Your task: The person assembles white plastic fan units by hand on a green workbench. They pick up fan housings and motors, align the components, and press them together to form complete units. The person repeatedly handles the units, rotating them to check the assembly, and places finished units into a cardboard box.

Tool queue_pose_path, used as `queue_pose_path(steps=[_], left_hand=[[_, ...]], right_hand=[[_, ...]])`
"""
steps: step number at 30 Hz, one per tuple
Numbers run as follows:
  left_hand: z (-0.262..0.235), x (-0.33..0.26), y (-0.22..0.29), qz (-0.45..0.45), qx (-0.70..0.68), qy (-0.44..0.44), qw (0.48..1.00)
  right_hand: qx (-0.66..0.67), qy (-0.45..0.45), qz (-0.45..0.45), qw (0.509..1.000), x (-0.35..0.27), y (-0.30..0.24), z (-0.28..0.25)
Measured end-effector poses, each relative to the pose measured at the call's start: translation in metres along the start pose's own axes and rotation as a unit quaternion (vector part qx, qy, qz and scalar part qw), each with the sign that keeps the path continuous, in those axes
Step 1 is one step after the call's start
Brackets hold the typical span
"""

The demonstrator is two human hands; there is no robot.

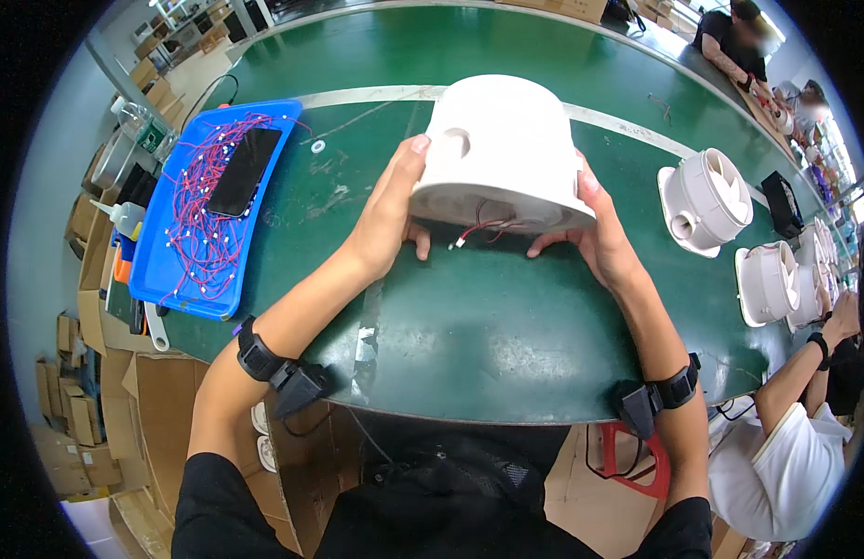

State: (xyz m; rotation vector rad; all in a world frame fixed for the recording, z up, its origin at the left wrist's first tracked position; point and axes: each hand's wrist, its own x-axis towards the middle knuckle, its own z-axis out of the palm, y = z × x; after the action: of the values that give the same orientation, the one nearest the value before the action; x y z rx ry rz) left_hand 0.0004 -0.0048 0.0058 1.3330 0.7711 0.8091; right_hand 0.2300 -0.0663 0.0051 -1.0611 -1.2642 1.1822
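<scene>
Green bench matting point(469, 326) lies under the white fan housing point(502, 149) that you hold tilted above it, left hand point(390, 210) and right hand point(595, 228) clamped on its sides (red lead point(478, 231) dangling), apparently mid-inspection, so next you likely need a steady turn.

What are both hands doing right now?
Left hand: closed on the white fan housing, at its left side.
Right hand: closed on its right side.

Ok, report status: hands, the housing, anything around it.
Left hand and right hand both gripping white fan housing, lifted above green table. Red wires dangling underneath. Nothing blocking; blue tray off left.
</scene>
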Motion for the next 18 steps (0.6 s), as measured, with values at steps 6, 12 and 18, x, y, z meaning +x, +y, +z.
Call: queue_pose_path(steps=[6,12,18], left_hand=[[0.005,-0.001,-0.001,-0.031,-0.031,0.030,0.999],[0.005,0.000,-0.004,-0.037,-0.031,0.053,0.997],[-0.006,0.004,-0.008,-0.046,-0.015,0.001,0.999]], right_hand=[[0.046,0.002,0.074,0.996,-0.002,-0.005,0.006],[0.056,0.001,0.086,0.995,-0.002,-0.004,0.005],[0.057,-0.007,0.087,0.995,-0.002,-0.007,0.004]])
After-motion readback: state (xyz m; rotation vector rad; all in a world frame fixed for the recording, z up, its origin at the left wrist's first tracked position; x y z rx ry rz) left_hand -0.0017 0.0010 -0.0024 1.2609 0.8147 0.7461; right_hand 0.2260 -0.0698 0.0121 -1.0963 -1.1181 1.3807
